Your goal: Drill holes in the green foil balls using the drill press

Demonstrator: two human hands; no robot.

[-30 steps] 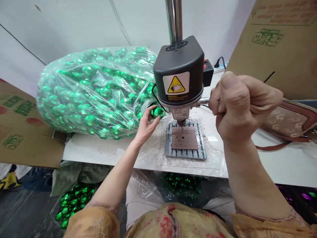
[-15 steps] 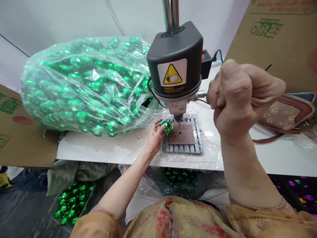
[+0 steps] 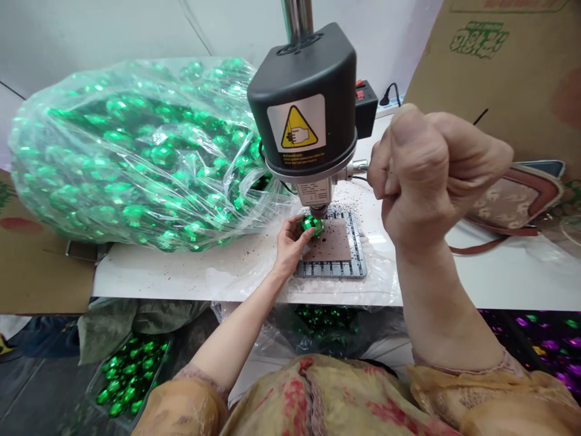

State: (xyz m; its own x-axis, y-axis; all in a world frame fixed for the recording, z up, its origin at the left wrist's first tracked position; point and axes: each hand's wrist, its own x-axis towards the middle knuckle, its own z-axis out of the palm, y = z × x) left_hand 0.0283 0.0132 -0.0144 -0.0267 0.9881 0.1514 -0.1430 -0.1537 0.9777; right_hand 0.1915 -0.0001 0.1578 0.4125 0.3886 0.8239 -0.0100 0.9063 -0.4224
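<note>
Two bare hands are working at a black drill [image 3: 302, 72] on a white table [image 3: 158, 275]. The left hand [image 3: 290, 245] is pinching a green ball [image 3: 312, 226], thumb and fingers parting only by the ball's width; the far fingertips are partly hiding behind it. The ball is sitting just under the chuck [image 3: 319, 212], over the back left of a brown board [image 3: 333, 242] on the metal base [image 3: 357, 257]. The bit is not showing, and we are unable to tell whether the ball is touching the board.

The right hand [image 3: 429, 172] is curling into a tight fist beside the drill's hub [image 3: 358, 168]. Its fingers are covering whatever lies within, so we cannot tell whether they are gripping anything. A dark rod [image 3: 481, 116] is poking out behind it, and the wrist is overlapping a pouch [image 3: 503, 197].

A clear bag [image 3: 136, 157] is bulging at left, its creases blurring many balls. The picture's edges are cutting off the post [image 3: 297, 21] above and a carton [image 3: 40, 269] at left.
</note>
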